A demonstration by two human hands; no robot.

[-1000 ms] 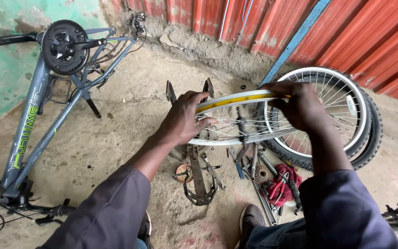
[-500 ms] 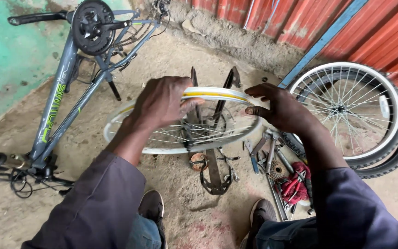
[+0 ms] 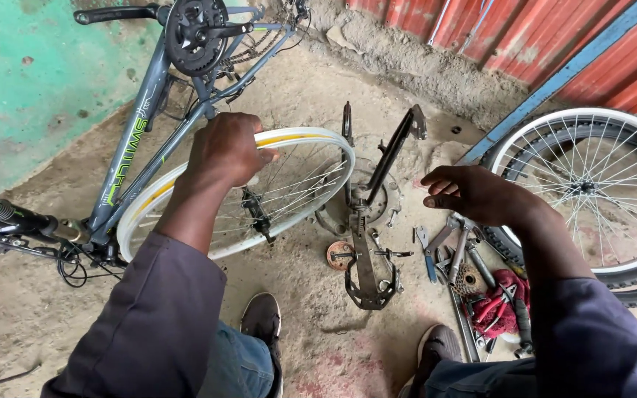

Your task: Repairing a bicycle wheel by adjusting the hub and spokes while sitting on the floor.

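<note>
My left hand [image 3: 226, 151] grips the top of a white spoked bicycle rim [image 3: 311, 147] with a yellow strip, holding it out to the left over the dirt floor. My right hand [image 3: 473, 193] hovers free, fingers loosely curled, above the tools and to the right of a black metal truing stand [image 3: 366, 243]. The rim is clear of the stand's two upright arms.
An upside-down grey bicycle frame [image 3: 141, 125] lies at left against a green wall. A wheel with tyre [image 3: 591, 191] leans at right by a red corrugated wall. Wrenches [image 3: 444, 250] and a red rag [image 3: 499, 306] lie by my right shoe [image 3: 436, 346].
My right hand has let go of the rim. My left hand has carried the rim leftward, out of the stand and towards the bicycle frame.
</note>
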